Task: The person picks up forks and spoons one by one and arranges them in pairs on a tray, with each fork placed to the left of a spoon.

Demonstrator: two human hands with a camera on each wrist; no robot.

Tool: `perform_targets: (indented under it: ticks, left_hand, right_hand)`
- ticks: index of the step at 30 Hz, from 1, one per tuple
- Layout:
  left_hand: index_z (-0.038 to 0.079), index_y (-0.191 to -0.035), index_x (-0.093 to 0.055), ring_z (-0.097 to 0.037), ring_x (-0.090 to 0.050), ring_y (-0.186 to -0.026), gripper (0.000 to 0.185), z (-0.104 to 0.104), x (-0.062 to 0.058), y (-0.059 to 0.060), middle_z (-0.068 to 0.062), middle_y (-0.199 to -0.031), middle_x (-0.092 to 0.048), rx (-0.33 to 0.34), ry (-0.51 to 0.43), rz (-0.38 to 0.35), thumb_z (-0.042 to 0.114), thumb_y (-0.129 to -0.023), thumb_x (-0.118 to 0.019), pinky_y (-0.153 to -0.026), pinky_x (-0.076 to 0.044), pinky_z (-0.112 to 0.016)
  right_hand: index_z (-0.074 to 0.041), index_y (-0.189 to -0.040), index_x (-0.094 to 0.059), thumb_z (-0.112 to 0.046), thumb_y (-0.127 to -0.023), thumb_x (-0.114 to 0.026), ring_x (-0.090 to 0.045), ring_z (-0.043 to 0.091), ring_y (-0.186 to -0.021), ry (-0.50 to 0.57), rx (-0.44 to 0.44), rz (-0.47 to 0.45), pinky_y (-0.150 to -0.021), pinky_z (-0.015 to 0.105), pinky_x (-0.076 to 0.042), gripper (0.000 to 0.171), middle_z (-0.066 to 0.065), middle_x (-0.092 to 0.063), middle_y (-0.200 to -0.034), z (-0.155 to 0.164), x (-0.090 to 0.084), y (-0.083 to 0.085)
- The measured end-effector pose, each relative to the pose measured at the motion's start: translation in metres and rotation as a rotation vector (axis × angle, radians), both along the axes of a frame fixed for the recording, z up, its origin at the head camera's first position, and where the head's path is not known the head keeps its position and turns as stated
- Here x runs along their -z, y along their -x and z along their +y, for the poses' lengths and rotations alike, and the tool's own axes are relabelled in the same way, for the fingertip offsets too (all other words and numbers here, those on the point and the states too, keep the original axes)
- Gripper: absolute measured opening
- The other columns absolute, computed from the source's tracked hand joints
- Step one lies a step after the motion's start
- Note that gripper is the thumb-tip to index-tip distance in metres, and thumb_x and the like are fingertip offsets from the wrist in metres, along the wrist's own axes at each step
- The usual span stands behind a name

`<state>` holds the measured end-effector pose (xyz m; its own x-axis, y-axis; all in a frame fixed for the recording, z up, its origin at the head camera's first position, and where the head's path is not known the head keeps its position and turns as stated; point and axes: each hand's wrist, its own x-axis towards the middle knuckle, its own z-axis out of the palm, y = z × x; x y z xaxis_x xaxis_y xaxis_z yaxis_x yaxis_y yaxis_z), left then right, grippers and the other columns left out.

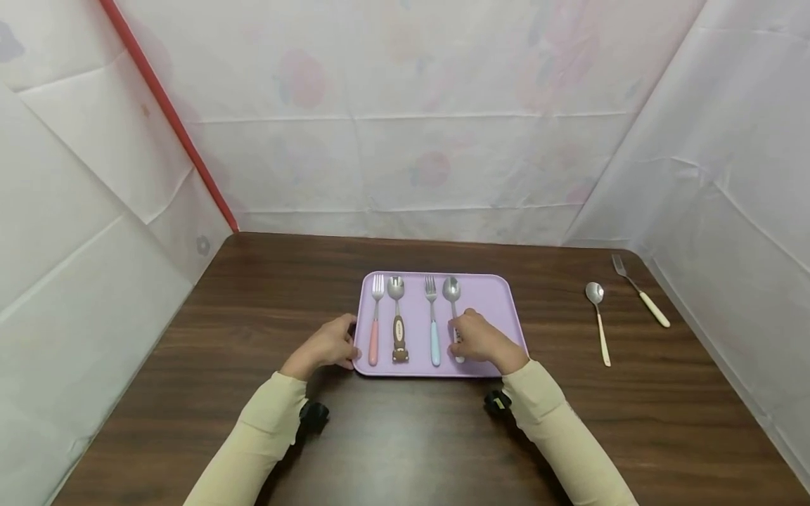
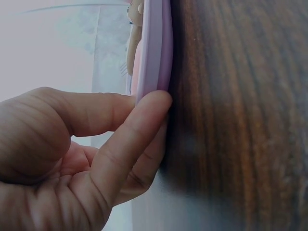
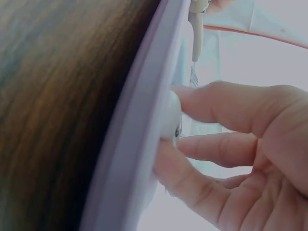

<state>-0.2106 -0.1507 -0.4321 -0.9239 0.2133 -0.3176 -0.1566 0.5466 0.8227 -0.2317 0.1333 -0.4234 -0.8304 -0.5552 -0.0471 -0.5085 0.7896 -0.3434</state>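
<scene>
A lilac tray lies on the brown table with a row of cutlery on it. My left hand pinches the tray's left rim near its front corner. Over the tray's right half, my right hand holds a spoon by its white handle, between thumb and fingers. Left of that spoon lie a fork with a light blue handle, a notched-tip spoon with a brown bear handle and a fork with a pink handle. The fingers partly hide the white handle.
On the table right of the tray lie a spoon with a cream handle and a fork with a cream handle. Pale sheeting hangs behind and on both sides, with a red strip at the left corner.
</scene>
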Motion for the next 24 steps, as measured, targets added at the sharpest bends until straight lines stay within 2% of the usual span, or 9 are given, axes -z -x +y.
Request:
perform_targets:
  ticks: [4,6,8,14,18,24]
  left_hand:
    - [-0.009,-0.132,-0.035,-0.023,-0.059,-0.059,0.065,0.001,0.0,-0.002,-0.019,-0.077,-0.053,-0.002,0.004,0.002,-0.018,-0.073,-0.061,-0.052,-0.058,-0.031]
    - [-0.009,-0.131,-0.035,-0.023,-0.059,-0.059,0.065,0.001,0.0,-0.002,-0.019,-0.077,-0.053,-0.005,0.001,0.003,-0.018,-0.073,-0.061,-0.052,-0.058,-0.031]
    - [-0.009,-0.131,-0.035,-0.023,-0.059,-0.059,0.065,0.002,0.0,-0.002,-0.019,-0.077,-0.053,-0.006,0.0,0.006,-0.018,-0.072,-0.061,-0.052,-0.058,-0.031]
    - [-0.01,-0.131,-0.035,-0.023,-0.059,-0.06,0.065,0.003,-0.001,-0.003,-0.019,-0.078,-0.053,-0.006,0.011,0.013,-0.019,-0.072,-0.061,-0.052,-0.058,-0.031]
    - [-0.01,-0.131,-0.036,-0.023,-0.059,-0.061,0.064,0.002,-0.001,-0.003,-0.018,-0.078,-0.053,-0.012,0.016,0.008,-0.019,-0.072,-0.061,-0.053,-0.058,-0.031]
    - [-0.009,-0.132,-0.035,-0.024,-0.059,-0.059,0.066,0.002,0.0,-0.004,-0.019,-0.078,-0.053,-0.012,0.018,0.011,-0.018,-0.072,-0.06,-0.052,-0.058,-0.031]
  right_hand:
    - [0.006,-0.106,-0.063,-0.011,-0.076,-0.074,-0.045,0.019,-0.076,-0.012,0.022,-0.026,-0.065,0.03,-0.046,0.037,0.006,-0.052,-0.075,-0.001,-0.001,-0.001]
    - [0.007,-0.115,-0.06,-0.011,-0.076,-0.074,-0.046,0.02,-0.078,-0.015,0.029,-0.029,-0.068,0.031,-0.047,0.046,0.009,-0.054,-0.083,-0.001,-0.002,-0.002]
    - [0.007,-0.116,-0.059,-0.012,-0.076,-0.074,-0.046,0.02,-0.079,-0.025,0.027,-0.02,-0.069,0.031,-0.048,0.047,0.012,-0.056,-0.087,-0.002,-0.003,-0.003]
    - [-0.002,-0.121,-0.06,-0.019,-0.071,-0.078,-0.05,0.022,-0.077,-0.104,0.014,0.016,-0.068,0.035,-0.049,0.055,0.011,-0.056,-0.087,-0.002,-0.011,-0.007]
    - [-0.009,-0.124,-0.06,-0.026,-0.07,-0.079,-0.054,0.029,-0.082,-0.178,0.043,0.035,-0.068,0.042,-0.05,0.06,0.014,-0.055,-0.094,-0.003,-0.017,-0.011]
    - [-0.012,-0.12,-0.061,-0.031,-0.071,-0.077,-0.054,0.035,-0.087,-0.266,0.097,0.08,-0.064,0.048,-0.048,0.056,0.017,-0.054,-0.103,-0.004,-0.02,-0.014]
